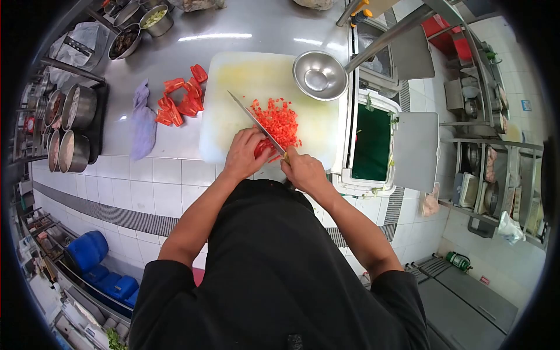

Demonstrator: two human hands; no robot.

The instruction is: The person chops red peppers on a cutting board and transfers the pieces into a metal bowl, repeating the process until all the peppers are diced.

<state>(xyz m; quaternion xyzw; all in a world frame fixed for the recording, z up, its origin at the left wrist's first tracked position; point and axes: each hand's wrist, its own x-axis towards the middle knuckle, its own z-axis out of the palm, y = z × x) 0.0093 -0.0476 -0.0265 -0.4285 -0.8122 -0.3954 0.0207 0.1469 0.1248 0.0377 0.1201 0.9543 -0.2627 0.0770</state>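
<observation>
My right hand (306, 174) is closed around the handle of a kitchen knife (252, 117). Its long blade slants up and left over a white cutting board (227, 134). With curled fingers, my left hand (242, 154) presses a red pepper piece (262, 148) onto the board, close beside the blade; the fingers partly hide that piece. Just beyond the blade lies a heap of diced red pepper (280, 121). Larger red pepper pieces (189, 102) rest on the steel table left of the board.
A steel bowl (319, 76) overlaps the board's far right corner. Right of the table stands a green-lined bin (371, 146) with its lid open. A purple cloth (144, 122) hangs near the front edge. Metal pots (78, 108) stand at the far left.
</observation>
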